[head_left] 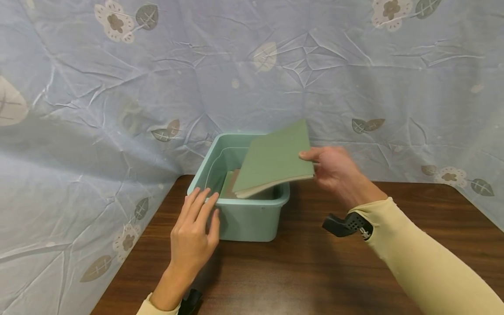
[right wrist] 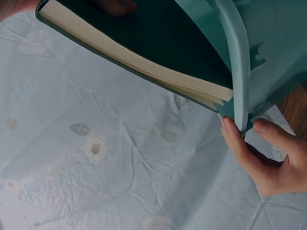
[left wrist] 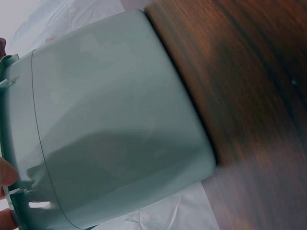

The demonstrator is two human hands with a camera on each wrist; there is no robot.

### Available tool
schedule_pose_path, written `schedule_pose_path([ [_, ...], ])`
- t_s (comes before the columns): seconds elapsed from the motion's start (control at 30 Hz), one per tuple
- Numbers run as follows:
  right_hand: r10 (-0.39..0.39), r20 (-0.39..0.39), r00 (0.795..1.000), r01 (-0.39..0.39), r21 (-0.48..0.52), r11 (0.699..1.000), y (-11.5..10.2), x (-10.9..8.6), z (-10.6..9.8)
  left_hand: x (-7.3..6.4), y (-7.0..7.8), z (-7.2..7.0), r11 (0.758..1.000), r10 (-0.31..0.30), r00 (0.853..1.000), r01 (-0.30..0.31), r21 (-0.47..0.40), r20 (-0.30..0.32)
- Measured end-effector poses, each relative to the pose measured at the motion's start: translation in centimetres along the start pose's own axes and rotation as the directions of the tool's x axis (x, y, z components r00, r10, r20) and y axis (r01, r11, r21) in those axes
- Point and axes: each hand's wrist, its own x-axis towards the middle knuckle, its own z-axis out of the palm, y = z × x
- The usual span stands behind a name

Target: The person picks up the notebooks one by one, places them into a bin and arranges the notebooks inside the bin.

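My right hand [head_left: 336,173] pinches a plain green notebook [head_left: 275,153] by its right edge, thumb on top of the cover. The notebook is tilted over the light teal plastic bin [head_left: 248,221], its lower left end at the bin's opening. Its cream page edges [right wrist: 144,64] show in the right wrist view, slightly parted. At the bin's near left rim, the fingers of my left hand [head_left: 193,236] rest fairly straight, thumb beside the near wall. Inside the bin lie a brown flat item [head_left: 235,179] and a green one [head_left: 227,186], partly hidden by the notebook.
The bin stands on a dark brown wooden table [head_left: 315,271], toward its back left. A pale flowered cloth [head_left: 334,87] hangs behind the table and along its left side. A black wrist device [head_left: 348,224] sits on my right wrist.
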Motion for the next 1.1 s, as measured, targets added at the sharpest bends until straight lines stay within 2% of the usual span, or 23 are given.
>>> schedule_pose_path([
  [0.53, 0.009, -0.017, 1.0, -0.009, 0.002, 1.0, 1.3, 1.2, 0.3, 0.0, 0.0, -0.1, 1.0, -0.006, 1.0, 0.006, -0.006, 0.004],
  [0.87, -0.008, -0.019, 1.0, 0.009, 0.063, 0.998, 2.2, 1.9, 1.9, 0.1, 0.0, -0.1, 1.0, -0.005, 1.0, 0.005, -0.004, 0.0],
  [1.1, 0.01, -0.039, 0.999, -0.007, 0.084, 0.996, 3.1, 2.7, 2.7, 0.0, 0.0, -0.1, 1.0, -0.013, 1.0, 0.013, -0.008, 0.008],
])
